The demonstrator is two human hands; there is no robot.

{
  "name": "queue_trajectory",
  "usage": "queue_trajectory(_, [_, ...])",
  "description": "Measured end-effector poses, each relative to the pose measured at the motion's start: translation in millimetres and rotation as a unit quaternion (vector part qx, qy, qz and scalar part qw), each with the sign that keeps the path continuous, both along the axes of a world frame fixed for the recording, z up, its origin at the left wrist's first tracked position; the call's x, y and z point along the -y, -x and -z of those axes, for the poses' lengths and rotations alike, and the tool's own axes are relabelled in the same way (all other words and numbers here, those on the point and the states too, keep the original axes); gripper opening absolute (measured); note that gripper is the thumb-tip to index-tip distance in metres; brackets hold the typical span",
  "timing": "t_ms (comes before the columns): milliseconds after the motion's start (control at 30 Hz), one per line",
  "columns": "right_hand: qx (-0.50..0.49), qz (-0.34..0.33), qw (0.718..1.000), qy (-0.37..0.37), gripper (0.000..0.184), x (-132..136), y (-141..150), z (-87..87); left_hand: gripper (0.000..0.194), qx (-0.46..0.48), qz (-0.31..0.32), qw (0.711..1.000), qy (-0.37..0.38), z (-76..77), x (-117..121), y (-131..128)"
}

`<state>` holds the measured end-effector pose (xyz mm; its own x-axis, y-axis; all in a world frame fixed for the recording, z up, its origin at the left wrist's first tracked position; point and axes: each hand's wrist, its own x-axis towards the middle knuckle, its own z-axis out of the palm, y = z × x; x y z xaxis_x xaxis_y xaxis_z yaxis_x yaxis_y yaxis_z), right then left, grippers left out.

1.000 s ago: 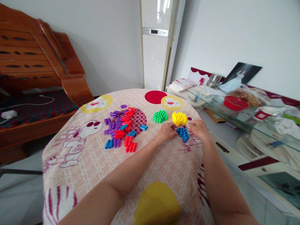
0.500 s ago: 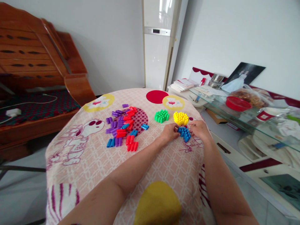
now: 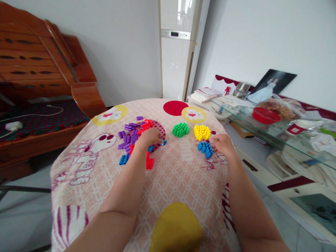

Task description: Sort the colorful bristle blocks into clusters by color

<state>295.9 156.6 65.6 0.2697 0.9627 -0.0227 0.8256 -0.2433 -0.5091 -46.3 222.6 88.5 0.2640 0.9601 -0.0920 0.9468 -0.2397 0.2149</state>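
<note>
My left hand (image 3: 151, 135) reaches over the loose pieces, its fingertips closed at a small blue plastic piece (image 3: 163, 142) on the cloth. Part of that piece is hidden by the fingers. At the right, my right hand (image 3: 221, 144) rests beside a standing cluster of blue pieces (image 3: 205, 149), thumb and forefinger apart at its right side. Just behind stands a yellow cluster (image 3: 202, 132), with a green cluster (image 3: 180, 129) to its left. Purple pieces (image 3: 128, 139) lie scattered at the left, among red pieces (image 3: 149, 163) and a few blue ones, partly covered by my left hand.
A patterned cloth (image 3: 168, 189) covers the round table. On the right, a glass shelf (image 3: 244, 117) holds papers, a red bowl (image 3: 266, 116) and bags. A wooden bench (image 3: 39, 77) stands at the left, and a tall white cabinet unit (image 3: 174, 59) at the back.
My left hand has left the blue cluster and moved left to the loose blue piece by the scattered pile. My right hand has stayed beside the blue cluster.
</note>
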Motion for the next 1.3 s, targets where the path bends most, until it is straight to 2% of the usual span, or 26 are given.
queue_trajectory(133, [0.022, -0.007, 1.000, -0.008, 0.032, 0.3, -0.3, 0.4, 0.009, 0.056, 0.028, 0.998, -0.022, 8.0, -2.8, -7.3])
queue_trajectory(233, [0.035, -0.010, 0.999, -0.013, 0.033, -0.1, -0.8, 1.0, 0.010, 0.127, 0.082, 0.988, -0.012, 6.4, -0.8, -21.4])
queue_trajectory(433, [0.043, -0.018, 0.998, -0.034, 0.033, -1.0, -1.4, 2.5, 0.019, 0.255, 0.235, 0.938, 0.000, 0.6, 25.0, -76.4])
queue_trajectory(567, [0.025, -0.022, 0.999, -0.028, 0.033, -1.8, -2.3, 3.1, 0.018, 0.273, 0.336, 0.901, -0.032, 9.1, 47.3, -113.7])
queue_trajectory(733, [0.014, -0.024, 0.999, -0.030, 0.033, -1.9, -3.0, 3.4, 0.021, 0.255, 0.406, 0.874, -0.077, 24.2, 60.4, -136.2])
queue_trajectory(1067, [0.031, -0.027, 0.999, -0.025, 0.033, -1.0, 0.8, 0.0, 0.027, 0.258, 0.407, 0.871, -0.098, 42.0, 54.7, -148.8])
queue_trajectory(1200, [0.029, -0.031, 0.999, -0.022, 0.033, -0.7, 0.1, 0.1, 0.029, 0.267, 0.391, 0.874, -0.115, 32.7, 56.8, -143.9])
queue_trajectory(1300, [0.037, -0.035, 0.998, -0.032, 0.033, -0.5, -1.0, 1.5, 0.025, 0.251, 0.312, 0.908, -0.124, 16.7, 50.5, -127.8])
